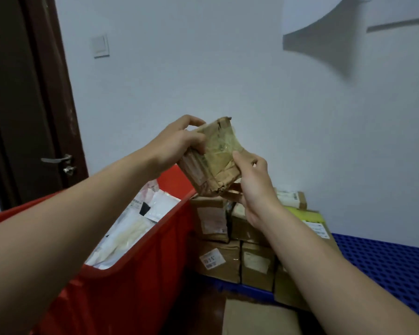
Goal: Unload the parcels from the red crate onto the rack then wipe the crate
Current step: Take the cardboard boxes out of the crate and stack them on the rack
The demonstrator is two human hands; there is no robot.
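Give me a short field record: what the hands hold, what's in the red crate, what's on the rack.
held: brown taped parcel, raised in both hands
left hand: grips the parcel's left side
right hand: pinches its lower right edge
red crate: holds white bagged parcels
blue rack: cardboard boxes stacked on it

I hold: crumpled brown cardboard parcel (213, 163), yellowish tape.
My left: red plastic crate (136, 286), white and cream bags (128, 228) inside.
My right: blue plastic rack (385, 262), grid of holes.
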